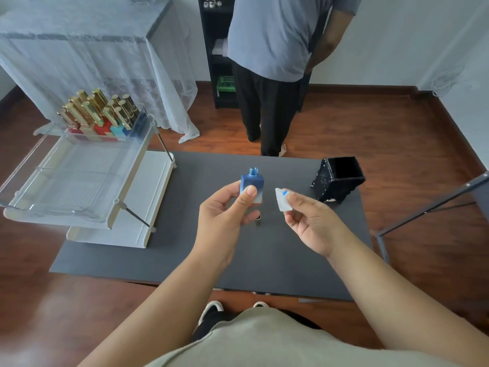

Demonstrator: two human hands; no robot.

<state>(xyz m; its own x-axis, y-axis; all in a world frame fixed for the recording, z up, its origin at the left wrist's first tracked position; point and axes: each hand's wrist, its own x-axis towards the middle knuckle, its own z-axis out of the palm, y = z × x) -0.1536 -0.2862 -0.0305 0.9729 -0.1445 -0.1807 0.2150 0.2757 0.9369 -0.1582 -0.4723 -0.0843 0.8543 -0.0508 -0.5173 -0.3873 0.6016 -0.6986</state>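
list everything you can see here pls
blue bottle: 1, blue fading to white, uncapped, in left hand
white scrap: 1, white with blue mark, in right hand
black box: 1, black, tilted on table's right
gold-capped bottles: about a dozen, mixed colours, rack's top tier back
rack: 1, clear and white, table's left
table: 1, dark grey
standing person: 1, grey shirt, behind table
left hand: 1, grips bottle
right hand: 1, pinches scrap

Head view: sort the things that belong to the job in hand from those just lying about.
In the job: blue bottle, uncapped, held by the left hand; white scrap with a blue mark, pinched by the right hand.
Lying about: black box; clear rack; gold-capped bottles on its upper tier; grey table.
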